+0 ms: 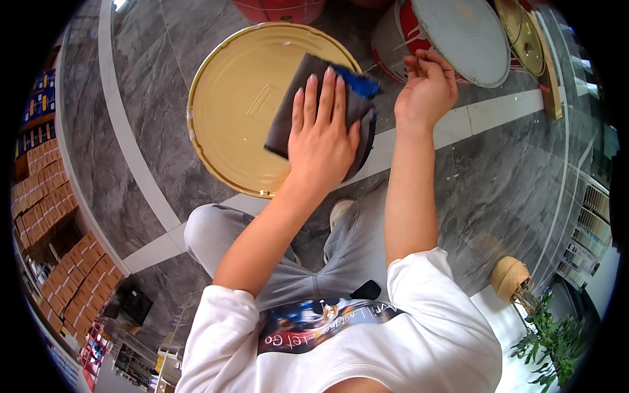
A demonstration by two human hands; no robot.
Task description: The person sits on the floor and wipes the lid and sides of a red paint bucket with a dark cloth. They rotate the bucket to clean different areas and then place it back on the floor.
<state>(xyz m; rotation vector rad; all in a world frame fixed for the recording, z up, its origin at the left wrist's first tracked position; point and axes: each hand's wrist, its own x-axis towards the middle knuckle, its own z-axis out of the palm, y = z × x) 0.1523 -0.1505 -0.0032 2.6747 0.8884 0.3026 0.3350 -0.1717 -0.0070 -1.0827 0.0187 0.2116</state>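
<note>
My left hand (321,134) lies flat on a folded dark grey cloth (283,134), fingers stretched out and pressing it down. Beneath it is a round gold-coloured lid (226,105), with a raised rim and a small embossed mark near its middle. A blue strip (357,82) shows at the cloth's far right edge, and part of the cloth hangs over the lid's right side. My right hand (427,92) is raised to the right of the lid, its fingers loosely curled with nothing visible in them. What stands under the lid is hidden.
A red-and-white drum (393,46) with a grey top (462,39) stands at the far right, beside another gold lid (524,39). A red container (282,10) is behind the gold lid. Stacked brown boxes (72,275) line the left; a potted plant (553,340) stands lower right.
</note>
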